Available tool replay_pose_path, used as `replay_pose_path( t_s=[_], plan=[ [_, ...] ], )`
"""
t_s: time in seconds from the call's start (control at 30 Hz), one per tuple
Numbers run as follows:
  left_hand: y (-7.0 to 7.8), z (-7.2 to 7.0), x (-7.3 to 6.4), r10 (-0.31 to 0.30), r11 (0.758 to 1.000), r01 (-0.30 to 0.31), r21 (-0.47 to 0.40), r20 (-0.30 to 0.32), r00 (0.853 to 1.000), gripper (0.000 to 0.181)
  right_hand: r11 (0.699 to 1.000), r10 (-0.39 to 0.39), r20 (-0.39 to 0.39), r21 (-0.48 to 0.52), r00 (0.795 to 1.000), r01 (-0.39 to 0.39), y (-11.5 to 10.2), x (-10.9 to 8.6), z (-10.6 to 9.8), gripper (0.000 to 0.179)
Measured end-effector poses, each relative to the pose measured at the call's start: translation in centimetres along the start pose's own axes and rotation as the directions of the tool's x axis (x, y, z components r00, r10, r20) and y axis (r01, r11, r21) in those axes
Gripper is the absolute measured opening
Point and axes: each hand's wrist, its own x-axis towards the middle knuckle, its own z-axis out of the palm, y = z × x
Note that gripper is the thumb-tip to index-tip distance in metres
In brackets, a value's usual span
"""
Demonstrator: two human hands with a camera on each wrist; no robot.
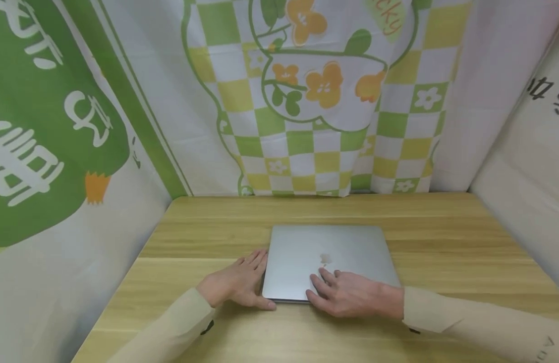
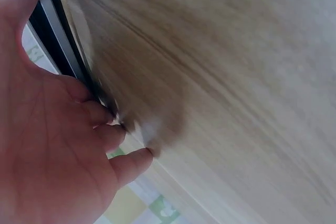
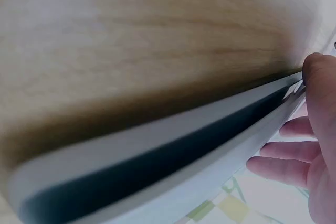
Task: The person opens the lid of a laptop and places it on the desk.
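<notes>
A silver laptop (image 1: 293,262) with a logo on its lid lies flat on the wooden table. In the right wrist view, a dark gap runs between the base and lid (image 3: 210,179) along the front edge. My left hand (image 1: 240,282) rests at the laptop's left side, fingers along that edge and thumb by the front left corner. The left wrist view shows its palm (image 2: 52,135) beside the laptop's edge (image 2: 60,30). Over the front edge lies my right hand (image 1: 352,295), its thumb (image 3: 315,72) touching near the middle of that edge and its other fingers spread above the lid.
The wooden table (image 1: 207,227) reaches back to a checkered, flower-printed curtain (image 1: 306,151). A green and white printed cloth (image 1: 57,151) hangs on the left, and a pale cloth (image 1: 529,176) with dark writing on the right.
</notes>
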Motion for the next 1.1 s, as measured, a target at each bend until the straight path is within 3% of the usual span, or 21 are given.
replay_pose_path(
  t_s=[0.23,0.5,0.73,0.93,1.1],
  plan=[
    [0.1,-0.2,0.1,-0.017,1.0,0.017,0.011,0.014,1.0,0.125,0.996,0.083,-0.089,0.035,0.993,-0.081,0.0,-0.5,0.5,0.034],
    [0.1,-0.2,0.0,-0.011,1.0,0.011,0.028,0.015,1.0,0.126,0.986,0.162,-0.195,0.07,0.967,-0.151,-0.2,-1.0,1.3,0.037],
    [0.2,-0.4,0.0,-0.011,0.999,0.011,0.031,0.014,1.0,0.125,0.994,0.111,-0.223,0.044,0.969,-0.104,0.5,-0.9,0.9,0.038],
    [0.4,-0.6,0.0,-0.017,1.0,0.017,0.007,0.002,1.0,0.129,0.996,0.073,-0.288,0.06,0.955,-0.058,1.7,-0.7,0.5,0.033],
    [0.4,-0.7,0.0,-0.009,0.999,0.01,0.031,-0.013,1.0,0.131,0.996,0.056,-0.295,0.079,0.954,-0.034,2.2,-0.6,0.2,0.031]
  ],
)
